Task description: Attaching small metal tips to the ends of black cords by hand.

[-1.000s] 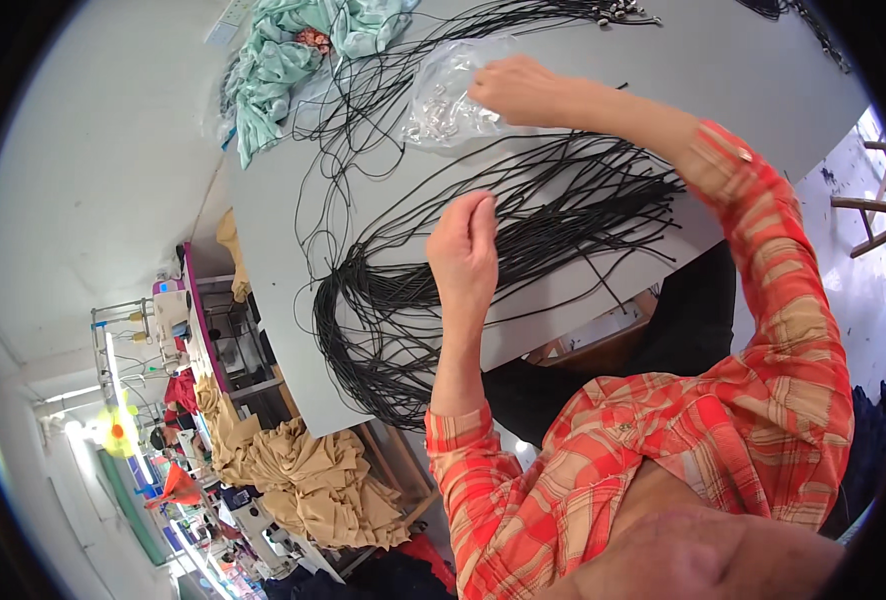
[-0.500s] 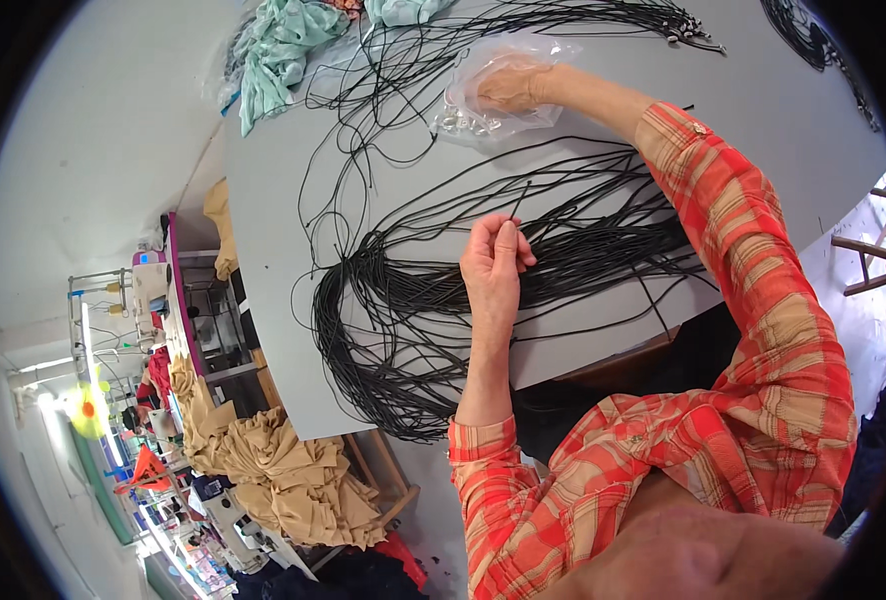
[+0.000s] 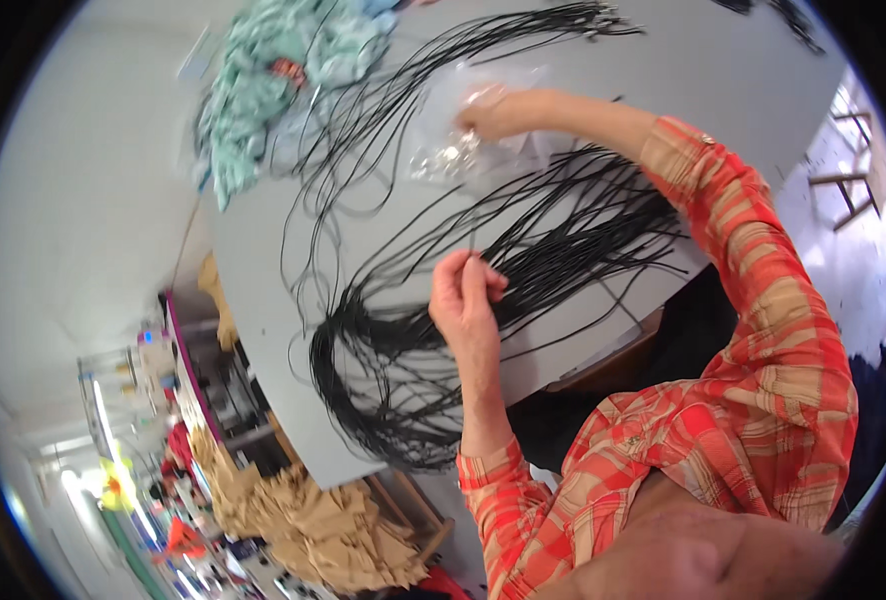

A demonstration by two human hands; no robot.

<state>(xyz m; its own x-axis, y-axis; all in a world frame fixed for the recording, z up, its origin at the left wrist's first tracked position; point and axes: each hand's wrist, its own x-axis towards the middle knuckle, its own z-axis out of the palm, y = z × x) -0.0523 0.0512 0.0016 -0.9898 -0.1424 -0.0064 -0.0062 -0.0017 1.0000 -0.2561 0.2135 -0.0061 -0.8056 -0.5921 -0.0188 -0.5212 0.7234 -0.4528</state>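
My left hand [image 3: 466,302] is closed in a pinch, with the end of a thin black cord [image 3: 474,230] sticking up from its fingertips. Under and beside it lies a large bundle of black cords [image 3: 553,265], looped at its left end. My right hand [image 3: 508,112] is at a clear plastic bag [image 3: 531,150] beyond the bundle. Its fingers are bent together; motion blur and the bag hide what they hold, if anything. Small shiny metal-looking pieces [image 3: 448,162] lie in the bag, close to those fingers.
The grey table [image 3: 268,400] carries a second spread of black cords [image 3: 443,45] with metallic ends at the far side. Mint-green cloth [image 3: 253,100] is heaped at the far left. Tan fabric [image 3: 333,530] is piled below the table's left edge. A wooden stool [image 3: 848,185] stands at right.
The view has shifted and turned slightly. My right hand, earlier deeper in the bag with fingers spread, now has its fingers drawn together. My left hand keeps its pinch on the cord.
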